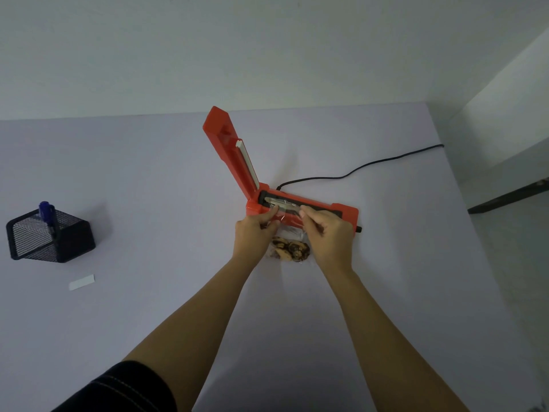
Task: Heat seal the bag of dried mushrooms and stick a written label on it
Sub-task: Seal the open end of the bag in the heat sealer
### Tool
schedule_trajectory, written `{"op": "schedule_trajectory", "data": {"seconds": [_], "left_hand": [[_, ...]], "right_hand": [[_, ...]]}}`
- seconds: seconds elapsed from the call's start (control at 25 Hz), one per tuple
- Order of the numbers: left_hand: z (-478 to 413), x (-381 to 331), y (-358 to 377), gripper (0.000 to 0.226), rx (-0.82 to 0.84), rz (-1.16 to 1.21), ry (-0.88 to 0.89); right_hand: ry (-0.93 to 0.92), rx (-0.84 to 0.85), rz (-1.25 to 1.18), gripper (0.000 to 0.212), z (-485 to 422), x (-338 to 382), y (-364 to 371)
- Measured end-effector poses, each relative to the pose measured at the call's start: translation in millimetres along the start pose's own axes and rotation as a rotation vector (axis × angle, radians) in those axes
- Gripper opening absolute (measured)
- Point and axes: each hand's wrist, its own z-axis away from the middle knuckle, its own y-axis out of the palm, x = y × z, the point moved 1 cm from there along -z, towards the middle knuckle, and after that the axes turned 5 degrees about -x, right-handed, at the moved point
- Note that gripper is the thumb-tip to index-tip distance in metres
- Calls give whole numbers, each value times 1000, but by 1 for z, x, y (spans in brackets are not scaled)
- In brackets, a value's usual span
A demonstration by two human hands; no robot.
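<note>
— So, what have the grips got, from where you sit?
— Both hold the bag of dried mushrooms [292, 251] by its top. My left grip [255, 230] pinches the clear plastic at the left corner between thumb and fingers. My right grip [329, 233] pinches the right side, fingers curled.
— And the bag itself?
— Centre of the frame, lying on the worktop [148, 173], mushrooms bunched at the near end between my wrists. Its top edge lies across the black strip on the sealer's base.
— Lid down?
— No. The orange heat sealer [346, 211] has its lid [227, 150] standing raised toward upper centre. A black cord [356, 171] runs from it to the worktop's right edge.
— Anything else?
— At left, a black mesh holder [71, 242] with a blue pen [46, 211] upright in it. Just below it in the frame, a white label [81, 282] lies flat, well apart from the bag.
</note>
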Motion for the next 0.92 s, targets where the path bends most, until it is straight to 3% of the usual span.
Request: {"op": "schedule_trajectory", "data": {"seconds": [0.72,0.84,0.92], "left_hand": [[3,4,-4,33,-87,77,-40],[6,10,-6,36,-142,158,-35],[9,16,-10,37,-157,227,-40]], "right_hand": [[-274,-76,-25,26,23,0,9],[-240,-99,-68,26,28,-3,7],[-102,-123,-176,22,28,-2,7]]}}
